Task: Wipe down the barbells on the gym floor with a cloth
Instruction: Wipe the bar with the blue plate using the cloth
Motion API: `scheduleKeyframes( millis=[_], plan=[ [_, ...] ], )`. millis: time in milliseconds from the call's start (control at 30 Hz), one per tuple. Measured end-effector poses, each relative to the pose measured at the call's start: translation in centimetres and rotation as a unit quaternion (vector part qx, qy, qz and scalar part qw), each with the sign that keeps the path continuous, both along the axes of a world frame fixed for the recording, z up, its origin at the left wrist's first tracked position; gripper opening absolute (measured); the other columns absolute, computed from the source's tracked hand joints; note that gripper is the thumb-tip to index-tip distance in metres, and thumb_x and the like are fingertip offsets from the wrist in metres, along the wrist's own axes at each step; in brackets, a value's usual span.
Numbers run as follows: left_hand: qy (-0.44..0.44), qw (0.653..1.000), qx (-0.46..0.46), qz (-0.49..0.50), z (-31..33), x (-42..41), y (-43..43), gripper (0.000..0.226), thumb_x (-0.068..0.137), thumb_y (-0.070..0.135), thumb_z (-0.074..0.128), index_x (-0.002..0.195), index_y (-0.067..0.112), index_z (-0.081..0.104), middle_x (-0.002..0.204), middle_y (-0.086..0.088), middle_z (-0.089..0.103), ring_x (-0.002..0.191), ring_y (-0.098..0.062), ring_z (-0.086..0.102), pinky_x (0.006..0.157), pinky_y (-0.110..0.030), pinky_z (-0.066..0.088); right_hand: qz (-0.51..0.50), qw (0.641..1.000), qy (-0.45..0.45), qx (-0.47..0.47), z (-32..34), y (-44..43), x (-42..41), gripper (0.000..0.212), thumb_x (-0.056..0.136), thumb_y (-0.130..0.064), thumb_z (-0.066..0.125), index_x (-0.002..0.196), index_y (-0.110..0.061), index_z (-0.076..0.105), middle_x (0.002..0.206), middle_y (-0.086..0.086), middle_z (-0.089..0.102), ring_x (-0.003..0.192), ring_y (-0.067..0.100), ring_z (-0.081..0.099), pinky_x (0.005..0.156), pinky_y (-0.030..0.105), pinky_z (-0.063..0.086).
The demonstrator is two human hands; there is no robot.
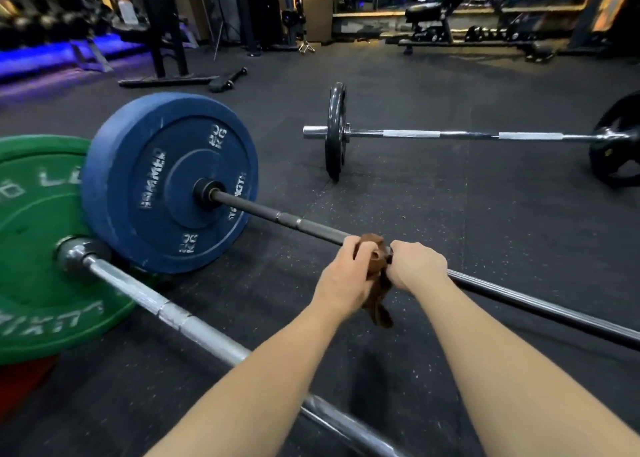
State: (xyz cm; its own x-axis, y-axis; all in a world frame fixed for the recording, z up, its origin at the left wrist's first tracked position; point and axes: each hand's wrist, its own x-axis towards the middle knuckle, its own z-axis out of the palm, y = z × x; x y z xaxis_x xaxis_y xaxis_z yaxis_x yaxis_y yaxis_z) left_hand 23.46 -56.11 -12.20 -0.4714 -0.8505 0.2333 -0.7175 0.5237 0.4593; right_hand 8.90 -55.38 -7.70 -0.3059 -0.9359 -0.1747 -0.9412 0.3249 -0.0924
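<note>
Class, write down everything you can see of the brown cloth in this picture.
The brown cloth is soft, crumpled fabric, bunched over the dark bar lying across the gym floor. The left hand grips its upper part against the bar. The right hand is curled round the bar right beside it, touching its edge. A loose, wrinkled tail hangs down between the two wrists.

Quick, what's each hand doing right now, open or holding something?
Left hand: closed around the brown cloth on the black bar.
Right hand: closed around the black bar, beside the cloth.
</note>
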Motion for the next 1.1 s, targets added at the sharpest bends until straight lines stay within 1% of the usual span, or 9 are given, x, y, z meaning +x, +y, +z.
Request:
scheduleKeyframes(
  millis=[100, 200, 367, 567, 667, 767, 933, 1000, 1100],
  plan=[
    [0.038, 0.998, -0.023, 0.039, -0.4, 1.3, -1.7, 0.038, 0.093, 0.018, 0.063, 0.127, 0.02, 0.046, 0.135, 0.001, 0.037, 0.096, -0.031, 0.058, 0.081, -0.047, 0.053, 0.004, 1.0, 0.014, 0.001, -0.2, 0.1, 0.0, 0.024, 0.1, -0.038, 0.049, 0.118, -0.022, 0.053, 0.115, 0.003, 0.064, 0.1, 0.029, 0.06, 0.077, 0.036, 0.042],
    [0.107, 0.985, -0.024, 0.13, -0.4, 3.1, -3.7, 0.031, 0.099, 0.019, 0.06, 0.126, 0.021, 0.047, 0.133, 0.002, 0.037, 0.103, -0.024, 0.059, 0.092, -0.041, 0.053, 0.001, 1.0, 0.03, 0.003, -0.4, 0.0, 0.1, 0.023, 0.101, -0.039, 0.048, 0.115, -0.022, 0.052, 0.101, 0.001, 0.06, 0.088, 0.027, 0.056, 0.074, 0.035, 0.042],
    [0.228, 0.92, 0.009, 0.319, -0.5, 5.8, -6.0, 0.031, 0.101, 0.022, 0.061, 0.128, 0.016, 0.048, 0.129, -0.006, 0.038, 0.107, -0.023, 0.056, 0.086, -0.027, 0.048, -0.005, 0.999, 0.037, 0.015, -0.5, -0.1, 0.3, 0.023, 0.101, -0.041, 0.046, 0.114, -0.023, 0.05, 0.096, -0.002, 0.056, 0.088, 0.026, 0.056, 0.074, 0.035, 0.042],
    [0.179, 0.964, -0.088, 0.174, -0.5, 2.5, -4.5, 0.021, 0.097, 0.023, 0.065, 0.113, 0.017, 0.053, 0.122, -0.007, 0.04, 0.103, -0.022, 0.045, 0.088, -0.035, 0.053, -0.009, 0.998, 0.053, 0.012, -0.6, -0.3, 0.4, 0.018, 0.101, -0.041, 0.045, 0.105, -0.024, 0.046, 0.093, -0.002, 0.055, 0.086, 0.026, 0.057, 0.072, 0.034, 0.043],
    [0.145, 0.969, -0.084, 0.18, -0.9, 2.2, -4.4, 0.027, 0.095, 0.02, 0.067, 0.118, 0.018, 0.053, 0.13, -0.009, 0.039, 0.107, -0.024, 0.043, 0.089, -0.037, 0.054, -0.008, 0.998, 0.056, 0.013, -0.3, -0.2, 0.6, 0.017, 0.102, -0.039, 0.044, 0.106, -0.022, 0.046, 0.092, -0.002, 0.055, 0.086, 0.026, 0.057, 0.072, 0.034, 0.043],
    [0.179, 0.957, -0.019, 0.229, -0.5, 4.0, -5.6, 0.034, 0.094, 0.009, 0.065, 0.122, 0.021, 0.051, 0.136, -0.005, 0.034, 0.113, -0.022, 0.038, 0.087, -0.034, 0.052, -0.002, 0.998, 0.069, 0.008, -0.4, 0.1, 0.8, 0.018, 0.103, -0.038, 0.043, 0.104, -0.02, 0.041, 0.095, -0.001, 0.055, 0.086, 0.026, 0.054, 0.074, 0.036, 0.039],
    [0.348, 0.872, 0.058, 0.34, -0.2, 6.8, -7.5, 0.025, 0.101, 0.009, 0.058, 0.123, 0.02, 0.056, 0.134, -0.002, 0.045, 0.113, -0.026, 0.055, 0.085, -0.03, 0.046, 0.003, 0.997, 0.081, 0.004, -0.6, 0.1, 0.8, 0.018, 0.104, -0.038, 0.042, 0.103, -0.02, 0.039, 0.102, 0.0, 0.059, 0.086, 0.026, 0.052, 0.075, 0.036, 0.038],
    [0.366, 0.869, 0.061, 0.326, 0.3, 6.6, -7.0, 0.022, 0.101, 0.012, 0.059, 0.121, 0.021, 0.058, 0.13, 0.0, 0.047, 0.108, -0.023, 0.06, 0.087, -0.028, 0.047, 0.001, 0.997, 0.082, 0.006, -0.6, 0.1, 0.9, 0.019, 0.104, -0.039, 0.042, 0.104, -0.02, 0.04, 0.094, -0.002, 0.053, 0.085, 0.026, 0.053, 0.074, 0.036, 0.039],
    [0.353, 0.906, 0.036, 0.229, 1.8, 5.1, -5.4, 0.022, 0.099, 0.012, 0.062, 0.116, 0.025, 0.056, 0.124, 0.005, 0.046, 0.107, -0.014, 0.058, 0.094, -0.03, 0.051, -0.002, 0.996, 0.087, -0.006, -0.6, 0.1, 1.0, 0.019, 0.103, -0.039, 0.042, 0.103, -0.02, 0.041, 0.092, -0.002, 0.053, 0.084, 0.025, 0.053, 0.072, 0.036, 0.039]
  ],
)
